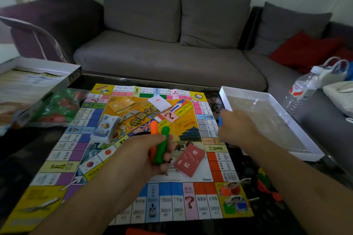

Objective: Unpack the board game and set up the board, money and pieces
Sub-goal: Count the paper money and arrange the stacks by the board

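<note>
Dark table point(28, 150) is carrying the unfolded board point(208, 173); left hand point(150, 156) is gripping orange and green sticks point(162, 147), seemingly gathering them, while right hand point(236, 126) is pinching a blue piece point(220, 121) near the tray point(298, 135).

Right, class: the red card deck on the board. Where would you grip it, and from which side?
Pinch the red card deck across its two long edges, coming from above. It lies flat on the board, turned at an angle, with clear board around it, so fingers can drop either side. The left hand already holds sticks, so use the right hand.
</note>
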Available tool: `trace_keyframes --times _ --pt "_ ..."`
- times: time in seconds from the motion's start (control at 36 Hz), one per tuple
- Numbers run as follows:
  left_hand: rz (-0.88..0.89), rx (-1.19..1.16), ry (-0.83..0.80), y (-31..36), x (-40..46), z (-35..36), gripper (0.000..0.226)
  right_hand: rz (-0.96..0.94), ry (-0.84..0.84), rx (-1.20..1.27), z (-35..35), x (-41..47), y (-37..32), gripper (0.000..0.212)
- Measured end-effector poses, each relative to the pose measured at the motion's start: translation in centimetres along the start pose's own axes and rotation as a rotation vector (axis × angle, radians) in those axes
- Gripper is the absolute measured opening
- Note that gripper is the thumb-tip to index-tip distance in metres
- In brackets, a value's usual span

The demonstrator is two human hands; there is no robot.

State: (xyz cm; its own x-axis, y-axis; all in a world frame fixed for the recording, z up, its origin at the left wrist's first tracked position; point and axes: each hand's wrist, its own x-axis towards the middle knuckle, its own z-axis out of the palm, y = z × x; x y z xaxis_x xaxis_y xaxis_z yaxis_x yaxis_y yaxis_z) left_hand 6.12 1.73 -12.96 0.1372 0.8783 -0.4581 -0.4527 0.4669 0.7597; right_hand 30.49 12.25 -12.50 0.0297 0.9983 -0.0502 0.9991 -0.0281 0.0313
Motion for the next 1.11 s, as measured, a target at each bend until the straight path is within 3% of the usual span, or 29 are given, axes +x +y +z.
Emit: trace_keyframes --times 0.11,0.22,0.28,0.36,0.44,0.53,0.69,0.81,0.89,1.11 --pt "0.031 0.044 -0.02 0.6 -0.2 -0.5 0.022 -0.038 -0.004 -0.279 1.1 0.7 -0.3 0.022" --pt "0.061 0.052 -0.029 1.0 -0.7 -0.7 0.021 -0.052 0.027 -0.275 2.0 0.6 -0.2 0.028" --pt "0.071 0.057 -0.042 1.1 -0.9 -0.7 0.022 -0.044 0.031 -0.14 1.9 0.0 -0.3 0.023" --pt "0.081 0.075 -0.057 1.5 -1.4 -0.9 0.023 -0.048 0.006 0.319 0.4 -2.3 -2.0 0.009" --pt "0.096 0.084 -0.06 1.8 -1.7 -0.9 0.023 -0.114 -0.021 0.771 -2.1 -6.2 -4.9 0.009" --pt "0.113 0.113 -0.073 1.9 -2.3 -0.6 0.023 -0.156 -0.122 1.076 -3.5 -9.8 -7.3 0.014" --pt "0.218 0.151 -0.076 1.1 -3.0 -1.1 0.028 -0.239 -0.109 1.162 -2.0 -13.2 -9.9 0.012" --pt "0.192 0.156 -0.119 -0.3 -4.1 -2.1 0.028 -0.224 -0.15 1.378 -0.1 -14.7 -11.9 0.02" --pt "0.187 0.164 -0.128 0.1 -3.8 -2.6 0.027 -0.217 -0.152 1.411 0.4 -14.8 -12.8 0.019" --pt "0.104 0.184 0.064 0.8 -3.7 -3.2 0.019 -0.042 -0.019 1.292 0.7 -12.7 -12.0 0.014"
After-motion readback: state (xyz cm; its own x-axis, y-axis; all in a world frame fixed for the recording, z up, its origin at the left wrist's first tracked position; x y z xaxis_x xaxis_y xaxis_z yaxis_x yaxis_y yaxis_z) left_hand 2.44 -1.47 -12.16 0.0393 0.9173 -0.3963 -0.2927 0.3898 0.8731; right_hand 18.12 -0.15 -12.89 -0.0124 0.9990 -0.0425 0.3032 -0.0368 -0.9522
